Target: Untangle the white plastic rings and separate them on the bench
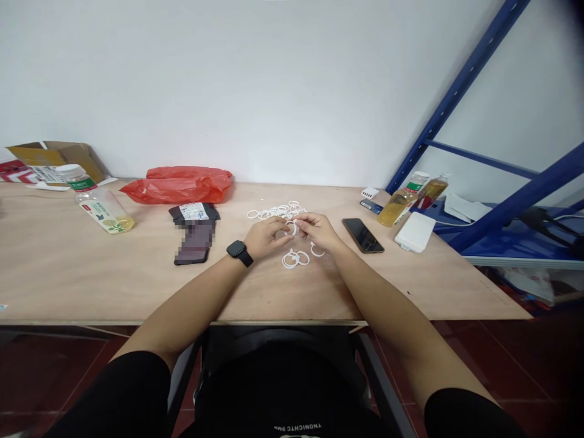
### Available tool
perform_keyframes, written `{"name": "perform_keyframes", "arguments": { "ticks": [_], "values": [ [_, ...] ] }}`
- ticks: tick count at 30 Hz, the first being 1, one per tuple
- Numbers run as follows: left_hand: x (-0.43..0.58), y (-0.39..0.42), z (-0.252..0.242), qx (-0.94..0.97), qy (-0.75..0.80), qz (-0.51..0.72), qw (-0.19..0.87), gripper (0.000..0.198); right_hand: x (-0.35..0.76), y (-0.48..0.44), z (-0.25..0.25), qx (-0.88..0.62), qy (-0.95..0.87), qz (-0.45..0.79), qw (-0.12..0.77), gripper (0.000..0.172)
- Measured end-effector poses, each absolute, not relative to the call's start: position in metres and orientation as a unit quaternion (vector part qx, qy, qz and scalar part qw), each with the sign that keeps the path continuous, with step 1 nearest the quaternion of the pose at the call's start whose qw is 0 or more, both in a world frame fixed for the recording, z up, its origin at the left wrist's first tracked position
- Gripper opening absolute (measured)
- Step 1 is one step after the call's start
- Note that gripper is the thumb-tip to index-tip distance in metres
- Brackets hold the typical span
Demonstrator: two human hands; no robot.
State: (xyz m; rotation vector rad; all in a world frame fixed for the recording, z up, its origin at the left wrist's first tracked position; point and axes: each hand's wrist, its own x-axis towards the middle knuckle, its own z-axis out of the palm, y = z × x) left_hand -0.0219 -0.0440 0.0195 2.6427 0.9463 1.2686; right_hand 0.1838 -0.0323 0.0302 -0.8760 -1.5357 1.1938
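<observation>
Above the table, a white plastic ring (294, 229) with a small knob is held between my two hands. My right hand (317, 230) pinches its right side between thumb and fingers. From the left, the curled fingers of my left hand (267, 237) grip the ring's other side, partly hiding it. On my left wrist is a black watch (236, 248). Just below the hands lie a few joined or overlapping white rings (289, 260), and a single open ring (314, 250) rests beside my right wrist. A pile of similar rings (278, 211) lies behind my hands.
Left on the wooden table (150, 286) are a drink bottle (103, 207), a red plastic bag (182, 185), a dark package (194, 240) and cardboard boxes (68, 158). A phone (364, 235), white case (415, 232) and bottle (399, 204) stand right, near a blue metal rack (447, 91).
</observation>
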Motion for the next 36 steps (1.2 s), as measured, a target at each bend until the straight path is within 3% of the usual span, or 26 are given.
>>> {"name": "perform_keyframes", "arguments": {
  "ticks": [6, 15, 23, 29, 36],
  "values": [
    [-0.024, -0.042, 0.02, 0.858, 0.302, 0.415, -0.003, 0.021, 0.184, -0.033, 0.026, -0.351, -0.669, 0.435, 0.49, 0.035],
    [-0.022, -0.044, 0.02, 0.862, 0.291, 0.414, 0.014, 0.028, 0.184, -0.041, 0.036, -0.328, -0.792, 0.219, 0.466, 0.014],
    [-0.033, -0.033, 0.02, 0.867, 0.326, 0.373, 0.061, 0.035, 0.188, -0.034, 0.03, -0.396, -0.716, 0.359, 0.449, 0.018],
    [-0.061, -0.003, 0.003, 0.791, 0.534, 0.299, 0.012, 0.036, 0.193, -0.032, 0.027, -0.408, -0.782, 0.345, 0.321, 0.013],
    [-0.067, 0.006, -0.003, 0.77, 0.59, 0.235, 0.063, 0.038, 0.191, -0.038, 0.025, -0.424, -0.816, 0.345, 0.187, 0.013]
  ]
}}
